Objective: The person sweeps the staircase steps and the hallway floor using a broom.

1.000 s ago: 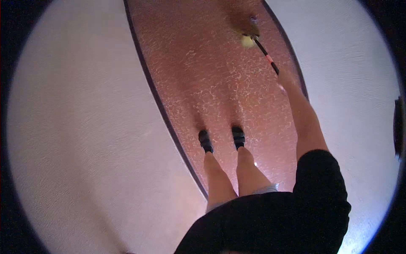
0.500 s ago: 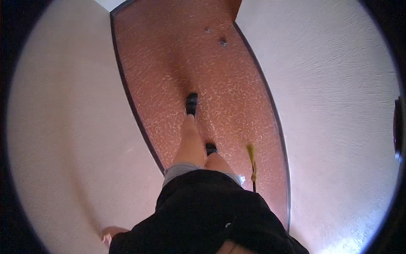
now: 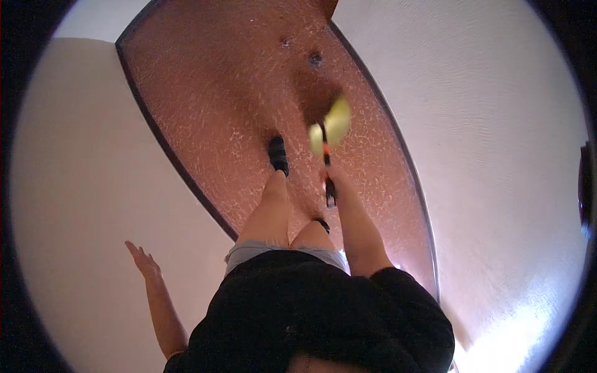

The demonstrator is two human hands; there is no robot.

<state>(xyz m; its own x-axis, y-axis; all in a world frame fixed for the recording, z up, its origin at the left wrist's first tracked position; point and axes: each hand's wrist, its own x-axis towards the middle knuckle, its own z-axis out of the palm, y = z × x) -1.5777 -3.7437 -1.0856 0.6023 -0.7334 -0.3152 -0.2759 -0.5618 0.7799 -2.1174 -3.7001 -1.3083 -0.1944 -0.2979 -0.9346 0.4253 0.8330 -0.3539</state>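
My right hand (image 3: 329, 175) is wrapped round the black handle of a stick-like tool with an orange band and a soft yellow head (image 3: 337, 121). That head is smeared by motion, so I cannot tell whether it is a duster or a brush. It hangs above the reddish floor, in front of my legs. The handle's black butt sticks out behind my fist. Out to the left, my left hand (image 3: 144, 261) is raised with its fingers apart and holds nothing, in front of the pale wall.
Two small dark clumps (image 3: 315, 59) lie on the red marbled floor (image 3: 205, 118) ahead. Pale walls (image 3: 485, 155) with dark skirting flank the passage. My black shoe (image 3: 278, 154) is forward. A dark object (image 3: 585, 193) shows at the far right edge.
My right hand has come into view from behind my side, swinging the yellow-headed tool forward. My left hand has risen from the lower left edge. The view has turned slightly.
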